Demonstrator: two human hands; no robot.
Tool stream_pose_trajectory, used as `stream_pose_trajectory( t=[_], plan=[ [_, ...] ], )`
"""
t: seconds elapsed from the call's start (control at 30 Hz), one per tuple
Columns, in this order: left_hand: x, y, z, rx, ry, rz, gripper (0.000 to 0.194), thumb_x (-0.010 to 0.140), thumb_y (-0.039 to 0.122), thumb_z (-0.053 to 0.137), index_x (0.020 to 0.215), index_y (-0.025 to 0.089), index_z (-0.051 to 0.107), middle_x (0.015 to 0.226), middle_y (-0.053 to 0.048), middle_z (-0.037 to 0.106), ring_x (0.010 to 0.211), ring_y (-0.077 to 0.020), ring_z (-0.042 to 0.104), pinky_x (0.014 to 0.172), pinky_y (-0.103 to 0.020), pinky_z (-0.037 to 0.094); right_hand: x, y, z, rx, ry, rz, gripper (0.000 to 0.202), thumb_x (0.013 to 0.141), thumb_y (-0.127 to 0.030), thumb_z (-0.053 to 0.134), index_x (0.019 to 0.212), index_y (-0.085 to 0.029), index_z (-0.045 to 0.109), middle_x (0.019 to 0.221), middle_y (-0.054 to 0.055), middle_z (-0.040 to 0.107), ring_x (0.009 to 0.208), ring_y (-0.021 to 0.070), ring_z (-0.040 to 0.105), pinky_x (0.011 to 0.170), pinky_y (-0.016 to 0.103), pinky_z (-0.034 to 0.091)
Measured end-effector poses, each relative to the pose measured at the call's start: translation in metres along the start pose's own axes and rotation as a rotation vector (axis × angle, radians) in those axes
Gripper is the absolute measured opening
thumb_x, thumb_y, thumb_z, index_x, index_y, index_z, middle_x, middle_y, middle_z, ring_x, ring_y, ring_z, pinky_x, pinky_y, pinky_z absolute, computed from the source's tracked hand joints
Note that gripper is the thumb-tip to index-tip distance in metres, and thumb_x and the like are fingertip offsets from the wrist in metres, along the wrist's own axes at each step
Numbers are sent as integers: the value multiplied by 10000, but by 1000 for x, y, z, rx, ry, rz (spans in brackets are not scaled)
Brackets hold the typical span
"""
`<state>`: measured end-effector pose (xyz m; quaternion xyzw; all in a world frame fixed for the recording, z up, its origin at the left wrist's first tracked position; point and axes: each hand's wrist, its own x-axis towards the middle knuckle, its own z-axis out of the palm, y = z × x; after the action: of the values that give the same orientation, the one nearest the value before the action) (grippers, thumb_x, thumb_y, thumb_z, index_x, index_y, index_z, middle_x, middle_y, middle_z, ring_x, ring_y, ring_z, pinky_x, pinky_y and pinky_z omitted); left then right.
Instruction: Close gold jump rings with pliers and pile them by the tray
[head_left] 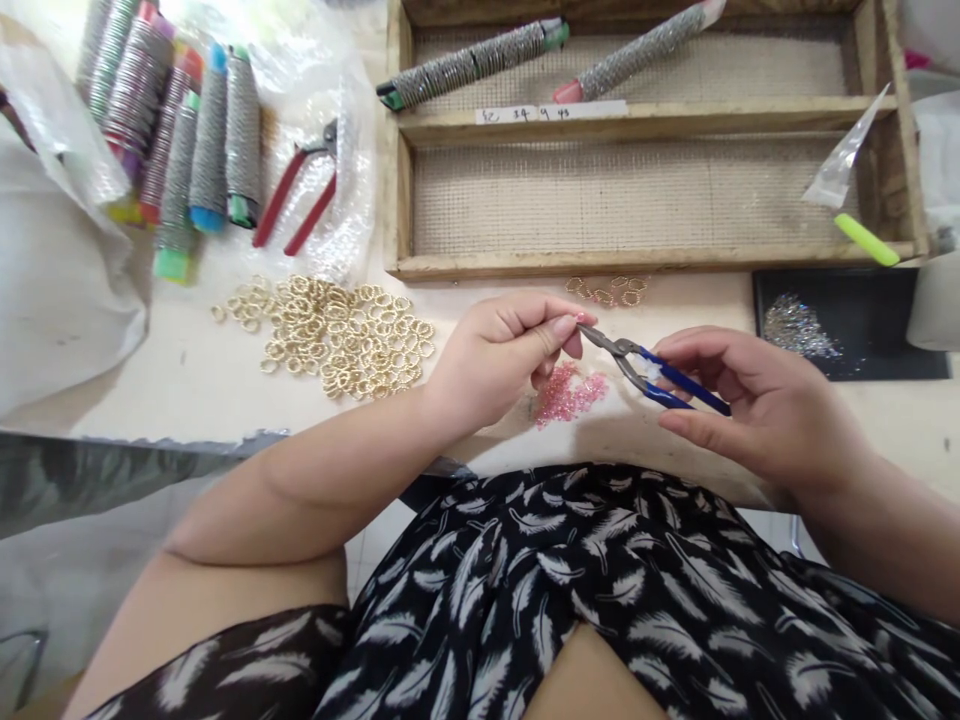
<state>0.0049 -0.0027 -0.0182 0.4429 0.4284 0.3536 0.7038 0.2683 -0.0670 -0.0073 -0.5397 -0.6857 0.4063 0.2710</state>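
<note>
My left hand (506,355) is closed in a pinch, with a tiny pink bead (579,317) showing at the fingertips. Blue-handled pliers (624,347) rest in my right hand (750,400), its fingers and thumb around the grips. The pliers' tips meet the bead at my left fingertips; whether the jaws grip it is too small to tell. Just below lies a loose pile of pink beads (562,395). Left of my left hand spreads a heap of gold rings (345,335). Several more rings (607,291) lie beyond my fingers.
A wooden mesh tray (637,262) stands at the back, holding coil-wrapped rods (480,62). Red-handled pliers (300,190) and more wrapped rods (210,140) lie on plastic wrap at left. At right, a black tray (892,330) holds small shiny pieces (799,325).
</note>
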Motion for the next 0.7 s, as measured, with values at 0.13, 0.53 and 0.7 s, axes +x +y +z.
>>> stream_pose_trajectory(
  t=[0.13, 0.53, 0.7],
  plan=[
    [0, 1, 1, 2, 2, -7, 76, 904, 173, 722, 915, 165, 797, 707, 5, 682, 497, -49, 462, 444, -184, 376, 0, 0, 1, -2, 14, 7, 422, 896, -494, 855, 1236, -264, 755, 1158, 88, 797, 973, 280, 780, 843, 446, 672],
    [-1, -2, -1, 131, 24, 95, 95, 911, 210, 697, 858, 174, 767, 691, 10, 647, 517, -63, 442, 463, -219, 325, -2, 0, 4, -33, 63, -6, 457, 884, -513, 864, 1242, -257, 742, 1165, 91, 794, 1007, 289, 784, 896, 468, 678],
    [-1, -4, -2, 203, 24, 147, 154, 936, 246, 671, 817, 183, 746, 670, 12, 625, 546, -77, 452, 508, -239, 352, -2, 2, 4, -44, 63, -19, 452, 888, -490, 866, 1263, -274, 734, 1182, 86, 786, 1024, 292, 782, 912, 475, 677]
  ],
)
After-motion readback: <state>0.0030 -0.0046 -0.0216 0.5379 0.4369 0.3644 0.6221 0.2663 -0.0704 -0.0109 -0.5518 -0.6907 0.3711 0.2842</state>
